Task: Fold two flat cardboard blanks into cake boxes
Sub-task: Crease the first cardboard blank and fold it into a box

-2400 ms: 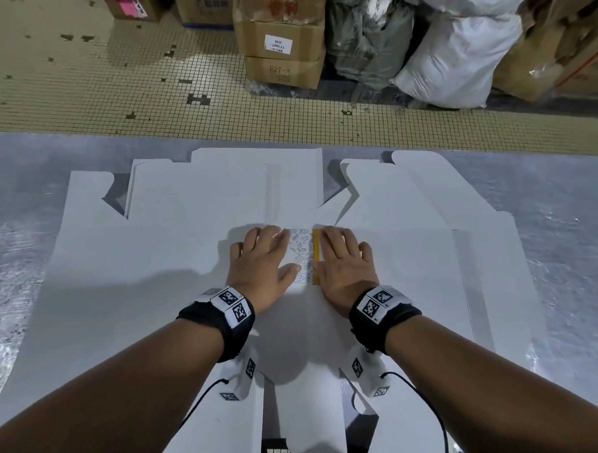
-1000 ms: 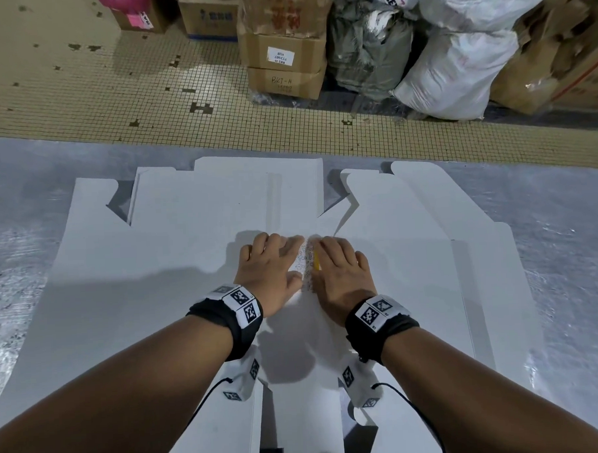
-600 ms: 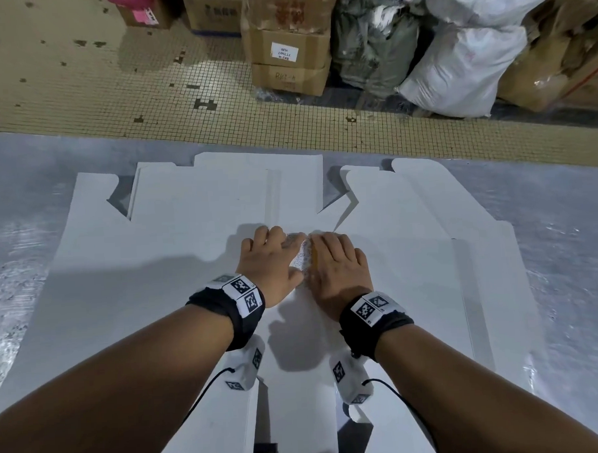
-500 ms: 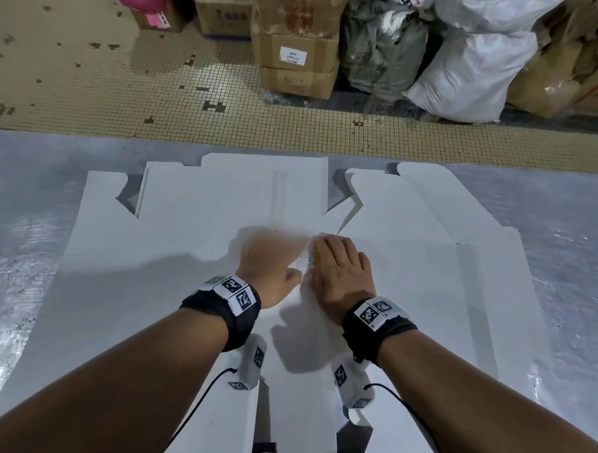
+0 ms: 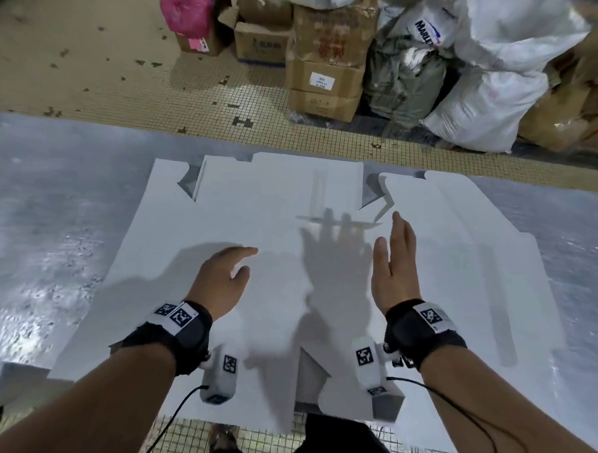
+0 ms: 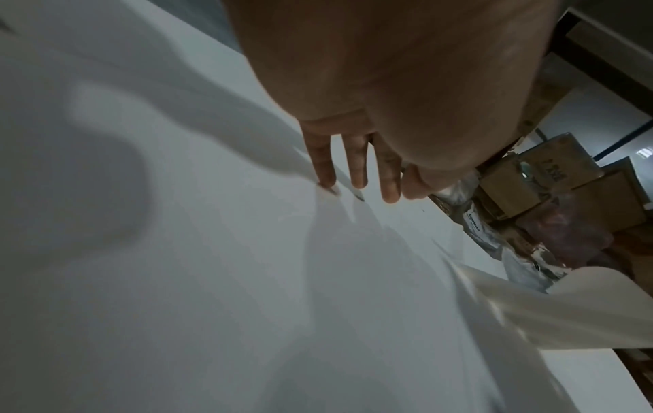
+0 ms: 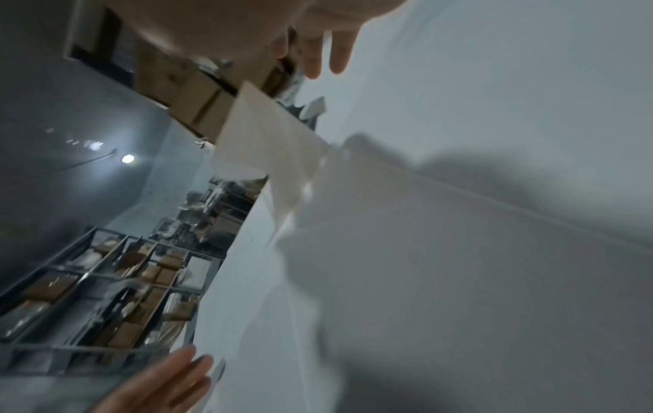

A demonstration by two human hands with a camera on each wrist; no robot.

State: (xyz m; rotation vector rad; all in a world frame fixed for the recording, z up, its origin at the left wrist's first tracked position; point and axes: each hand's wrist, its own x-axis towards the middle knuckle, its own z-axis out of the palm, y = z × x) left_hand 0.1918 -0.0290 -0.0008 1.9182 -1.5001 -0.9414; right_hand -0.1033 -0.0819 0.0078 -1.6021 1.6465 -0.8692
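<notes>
Two flat white cardboard blanks lie side by side on the grey table point(image 5: 51, 237): a large left blank point(image 5: 242, 208) and a right blank point(image 5: 463, 253) that meets it near the middle. My left hand point(image 5: 224, 277) is over the left blank with straight fingers point(image 6: 353, 162), whose tips touch the board. My right hand point(image 5: 393, 266) hovers edge-on above the seam, fingers point(image 7: 335, 56) straight, holding nothing. Between the hands a cream flap point(image 7: 268, 156) stands up from the board; it also shows in the left wrist view point(image 6: 565, 307).
Beyond the table's far edge lies a tiled floor point(image 5: 78, 64) with stacked brown cartons point(image 5: 325, 71), white sacks point(image 5: 484, 108) and a pink bag point(image 5: 185, 12). The blanks overhang the near table edge. Metal shelving point(image 7: 106, 293) with boxes stands off to the left.
Both hands were pressing side by side on a patterned flap at the middle. They have lifted and moved apart, and the flap has sprung up.
</notes>
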